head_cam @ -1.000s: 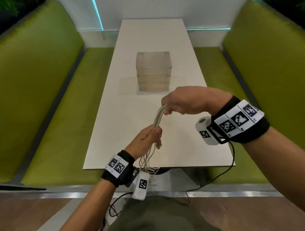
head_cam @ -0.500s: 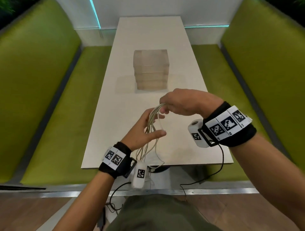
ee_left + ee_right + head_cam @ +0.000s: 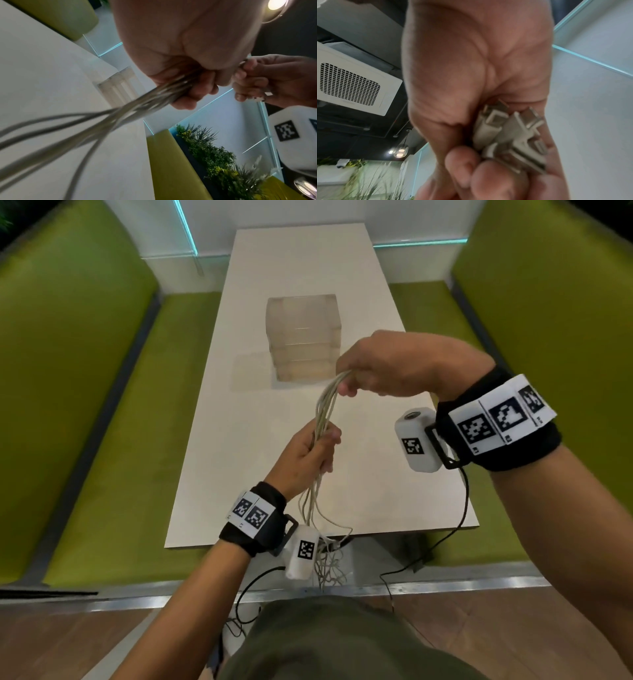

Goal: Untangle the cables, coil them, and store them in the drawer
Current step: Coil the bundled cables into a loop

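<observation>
Gripping the cables [image 3: 323, 409] lower with my left hand [image 3: 303, 453], my right hand [image 3: 387, 368] clenched their plug ends above.

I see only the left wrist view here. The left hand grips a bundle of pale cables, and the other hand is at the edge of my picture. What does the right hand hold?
Observer: The right hand holds the cables' connector ends, bunched in its palm under curled fingers.
Operator: Do the same cables reach the left hand?
Observer: Yes. In the head view the cables run down from the right hand into the left hand, which grips them lower.
Operator: Where does the rest go?
Observer: Below the left hand they spread and hang past the near edge of the white table, in a loose tangle.
Operator: Is the drawer open?
Observer: The translucent drawer unit stands farther along the table; all its drawers look shut.
</observation>
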`<state>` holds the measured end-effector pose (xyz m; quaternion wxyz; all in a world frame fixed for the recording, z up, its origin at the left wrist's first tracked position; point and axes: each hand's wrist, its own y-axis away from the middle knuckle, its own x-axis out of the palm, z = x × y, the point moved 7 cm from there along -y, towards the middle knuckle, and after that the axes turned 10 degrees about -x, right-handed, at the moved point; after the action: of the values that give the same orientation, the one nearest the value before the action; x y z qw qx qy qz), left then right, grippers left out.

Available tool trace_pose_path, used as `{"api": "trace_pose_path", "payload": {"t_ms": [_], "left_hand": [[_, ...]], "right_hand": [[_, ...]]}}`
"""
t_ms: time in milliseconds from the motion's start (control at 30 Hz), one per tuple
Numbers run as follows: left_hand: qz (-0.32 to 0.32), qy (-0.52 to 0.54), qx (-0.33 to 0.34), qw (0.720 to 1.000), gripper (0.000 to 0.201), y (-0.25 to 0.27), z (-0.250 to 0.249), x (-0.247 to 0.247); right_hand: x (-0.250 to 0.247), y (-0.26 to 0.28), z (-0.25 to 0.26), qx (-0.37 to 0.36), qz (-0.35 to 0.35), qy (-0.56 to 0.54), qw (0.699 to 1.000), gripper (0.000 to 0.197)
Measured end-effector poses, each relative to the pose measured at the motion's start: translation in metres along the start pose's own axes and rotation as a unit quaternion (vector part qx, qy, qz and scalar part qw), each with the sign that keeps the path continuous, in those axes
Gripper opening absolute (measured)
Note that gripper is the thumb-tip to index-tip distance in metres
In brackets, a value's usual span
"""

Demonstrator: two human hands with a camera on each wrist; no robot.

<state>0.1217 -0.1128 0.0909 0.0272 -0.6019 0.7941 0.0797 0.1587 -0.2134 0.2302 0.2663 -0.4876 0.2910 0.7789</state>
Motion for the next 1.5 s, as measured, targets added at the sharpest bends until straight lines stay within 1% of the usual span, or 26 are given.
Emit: {"api": "trace_pose_path", "payload": {"t_ms": [167, 233, 333, 367, 433, 500, 533, 633, 667, 733, 800, 900, 1000, 1100, 1133, 1200, 1267, 1333, 1433, 1500], "left_hand": [[0.007, 0.035, 0.015, 0.999, 0.030, 0.003, 0.004, -0.001], [0.005, 0.026, 0.028, 0.999, 0.039, 0.003, -0.002, -0.003], [-0.007, 0.025, 0.060, 0.998, 0.051, 0.003, -0.019, -0.005], [-0.014, 0.029, 0.071, 0.997, 0.050, 0.001, -0.025, -0.006], [-0.018, 0.035, 0.084, 0.996, 0.038, -0.002, -0.037, -0.003], [-0.010, 0.043, 0.069, 0.997, 0.025, -0.004, -0.041, 0.002], [-0.005, 0.052, 0.060, 0.997, 0.024, -0.003, -0.039, 0.004], [0.008, 0.062, 0.045, 0.997, 0.036, 0.002, -0.027, 0.010], [0.013, 0.055, 0.041, 0.998, 0.035, 0.003, -0.024, 0.011], [0.014, 0.040, 0.031, 0.999, 0.029, 0.004, -0.016, 0.010], [-0.001, 0.066, 0.018, 0.998, 0.028, 0.007, -0.008, 0.005], [-0.034, 0.134, 0.018, 0.990, 0.033, 0.009, -0.008, -0.006], [-0.075, 0.201, 0.016, 0.976, 0.036, 0.007, -0.013, -0.015], [-0.129, 0.258, 0.002, 0.958, 0.040, 0.004, -0.011, -0.023], [-0.130, 0.281, -0.010, 0.951, 0.044, 0.004, -0.010, -0.021], [-0.114, 0.315, -0.028, 0.942, 0.049, 0.004, -0.009, -0.016], [-0.104, 0.327, -0.045, 0.938, 0.044, 0.007, -0.008, -0.014], [-0.103, 0.328, -0.065, 0.937, 0.041, 0.011, -0.004, -0.014], [-0.109, 0.308, -0.086, 0.941, 0.044, 0.013, 0.002, -0.014], [-0.107, 0.323, -0.093, 0.936, 0.042, 0.013, 0.003, -0.014]], "right_hand": [[-0.003, 0.009, -0.008, 0.027, -0.021, -0.028, 0.999, 0.025], [-0.001, 0.010, -0.009, 0.031, -0.024, -0.039, 0.998, 0.025], [0.007, 0.010, -0.005, 0.025, 0.007, -0.020, 0.999, 0.026], [0.012, 0.009, -0.002, 0.022, 0.026, -0.008, 0.999, 0.025], [0.021, 0.006, 0.004, 0.012, 0.058, 0.018, 0.998, 0.025], [0.023, 0.004, 0.006, 0.010, 0.070, 0.026, 0.997, 0.027], [0.021, 0.005, 0.005, 0.013, 0.069, 0.022, 0.997, 0.027], [0.018, 0.006, 0.000, 0.024, 0.071, 0.000, 0.997, 0.024], [0.018, 0.007, -0.001, 0.025, 0.068, -0.009, 0.997, 0.023], [0.014, 0.006, -0.003, 0.023, 0.041, -0.025, 0.999, 0.025], [0.010, 0.005, -0.004, 0.020, 0.019, -0.038, 0.999, 0.028], [0.016, 0.007, -0.009, 0.029, 0.000, -0.073, 0.997, 0.030], [0.034, 0.004, -0.005, 0.025, -0.035, -0.126, 0.991, 0.027], [0.071, -0.007, 0.003, 0.037, -0.069, -0.142, 0.987, 0.017], [0.085, -0.010, 0.005, 0.042, -0.079, -0.145, 0.985, 0.017], [0.108, -0.016, 0.011, 0.043, -0.092, -0.158, 0.982, 0.023], [0.121, -0.018, 0.016, 0.041, -0.090, -0.162, 0.982, 0.032], [0.125, -0.018, 0.020, 0.025, -0.082, -0.162, 0.983, 0.034], [0.129, -0.020, 0.024, -0.008, -0.054, -0.176, 0.983, 0.033], [0.135, -0.022, 0.022, -0.021, -0.036, -0.172, 0.984, 0.026]]}}
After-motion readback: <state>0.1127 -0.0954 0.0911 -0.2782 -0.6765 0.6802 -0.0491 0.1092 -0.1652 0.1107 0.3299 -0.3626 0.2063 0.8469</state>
